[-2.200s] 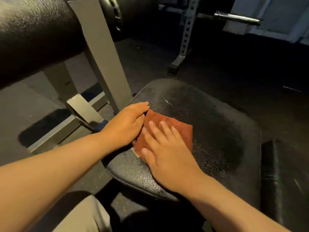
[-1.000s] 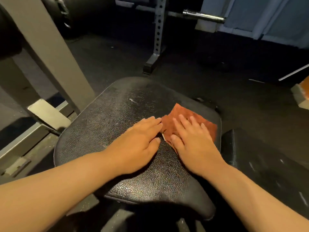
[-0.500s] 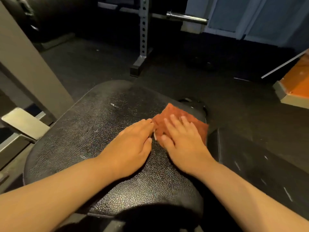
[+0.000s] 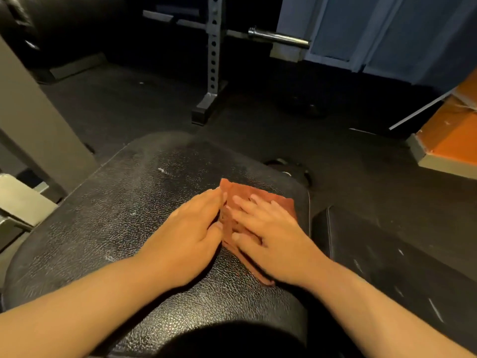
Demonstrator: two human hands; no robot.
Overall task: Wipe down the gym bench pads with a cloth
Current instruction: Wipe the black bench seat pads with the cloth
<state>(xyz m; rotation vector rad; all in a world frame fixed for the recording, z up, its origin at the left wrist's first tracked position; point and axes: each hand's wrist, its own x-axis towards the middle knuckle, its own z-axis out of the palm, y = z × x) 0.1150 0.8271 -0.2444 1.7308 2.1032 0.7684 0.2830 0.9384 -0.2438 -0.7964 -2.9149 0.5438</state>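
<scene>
A black textured seat pad [image 4: 108, 223] fills the lower middle of the head view. On its right part lies a rust-orange cloth [image 4: 281, 201], bunched along its left edge. My right hand [image 4: 268, 236] lies flat on the cloth with fingers spread and straight. My left hand [image 4: 191, 233] rests on the pad beside it, fingertips against the cloth's left edge. A second black pad [image 4: 392, 262] adjoins the seat on the right.
A grey frame post [image 4: 33, 120] rises at the left with brackets below it. A perforated rack upright [image 4: 213, 55] and a barbell sleeve [image 4: 278, 38] stand behind. An orange-and-tan block [image 4: 454, 140] sits at the right on the dark rubber floor.
Both hands with the cloth have slid from the pad's left edge to its right side. The cloth has since bunched up between the two hands.
</scene>
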